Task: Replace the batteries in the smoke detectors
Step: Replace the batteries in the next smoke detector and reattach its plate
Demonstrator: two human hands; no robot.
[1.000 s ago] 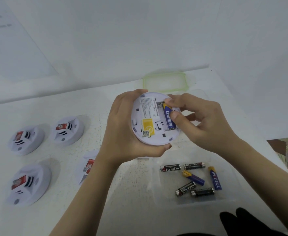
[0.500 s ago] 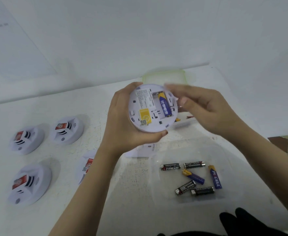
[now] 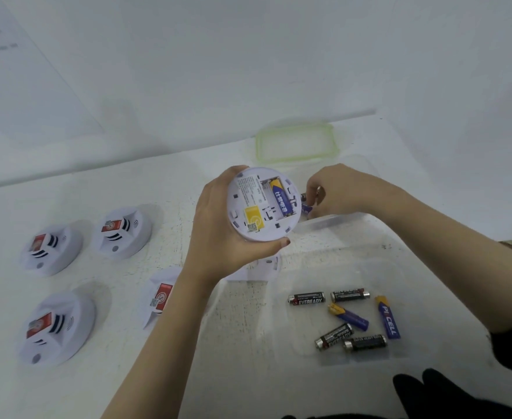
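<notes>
Your right hand (image 3: 336, 192) left the smoke detector (image 3: 262, 207) and dropped just behind it, fingers pinching a spare battery (image 3: 307, 208). Your left hand (image 3: 218, 234) gripped the detector, back facing you, blue-yellow cell (image 3: 280, 198) seated. Loose batteries (image 3: 307, 298) nearer you read EVEREADY; another, partly, CELL.

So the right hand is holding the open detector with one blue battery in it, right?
Not quite. The head view shows the left hand holding the open detector with one blue battery in it; the right hand is behind it.
</notes>
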